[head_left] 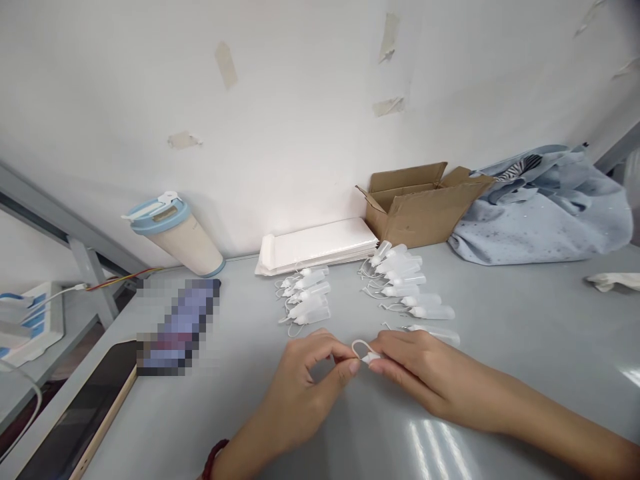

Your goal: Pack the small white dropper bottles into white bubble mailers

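Pinching a white looped bottle cap [371, 359] between their fingertips, the left hand [295, 393] and right hand [425, 377] met above the worktop [520, 347]. Plastic dropper bottles [400, 280] lay in rows just beyond.

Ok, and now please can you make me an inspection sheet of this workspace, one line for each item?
Surface: grey tabletop.
Job's things: white plastic dropper bottles in two groups; one looped white cap.
Grips: left hand and right hand both pinch the cap.
Clutter: cardboard box, tumbler, pale blue cloth bag, white packets.
Cables: coloured wires and white cable, far left.
Surroundings: white wall with tape scraps.
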A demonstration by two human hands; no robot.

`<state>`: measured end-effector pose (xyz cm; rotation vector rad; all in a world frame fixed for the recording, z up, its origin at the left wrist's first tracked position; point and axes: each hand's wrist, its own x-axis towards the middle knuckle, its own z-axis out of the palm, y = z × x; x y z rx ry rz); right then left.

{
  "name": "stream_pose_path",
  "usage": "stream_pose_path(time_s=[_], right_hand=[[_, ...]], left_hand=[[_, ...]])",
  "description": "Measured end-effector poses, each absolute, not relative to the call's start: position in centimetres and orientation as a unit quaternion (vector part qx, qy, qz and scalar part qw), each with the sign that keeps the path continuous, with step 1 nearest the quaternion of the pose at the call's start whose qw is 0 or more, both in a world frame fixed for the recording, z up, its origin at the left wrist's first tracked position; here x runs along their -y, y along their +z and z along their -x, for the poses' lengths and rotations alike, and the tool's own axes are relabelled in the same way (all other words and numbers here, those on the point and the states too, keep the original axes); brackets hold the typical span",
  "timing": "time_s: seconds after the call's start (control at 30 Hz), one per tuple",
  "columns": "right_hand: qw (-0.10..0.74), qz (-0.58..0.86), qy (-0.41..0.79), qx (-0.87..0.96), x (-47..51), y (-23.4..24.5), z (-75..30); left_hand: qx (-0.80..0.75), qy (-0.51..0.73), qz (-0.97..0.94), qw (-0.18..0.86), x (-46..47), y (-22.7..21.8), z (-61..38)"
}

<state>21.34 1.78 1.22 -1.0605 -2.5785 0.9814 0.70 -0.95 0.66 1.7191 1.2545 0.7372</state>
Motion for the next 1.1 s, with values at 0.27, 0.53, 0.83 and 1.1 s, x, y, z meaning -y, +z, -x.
stream_pose_path(time_s=[0.27, 0.53, 0.83, 1.1], right_hand=[[0.102, 0.361, 0.329, 0.866, -1.8, 1.2, -21.5], [0.085, 0.348, 0.314, 0.879, -1.7, 0.9, -21.3], [0.096, 0.376, 0.134, 0.912, -3.4, 0.5, -23.0], [0.062, 0.453, 0.079, 0.886, -5.0, 1.1, -25.4]], left_hand=[[-0.515, 0.273, -0.69, 0.429, 0.7, 0.8, -0.1], [-0.523, 0.246, -0.701, 0.417, 1.0, 0.4, -1.0], [-0.564, 0.068, -0.746, 0.348, 0.2, 0.7, 1.4], [-0.674, 0.002, -0.717, 0.181, -0.8, 1.8, 2.7]])
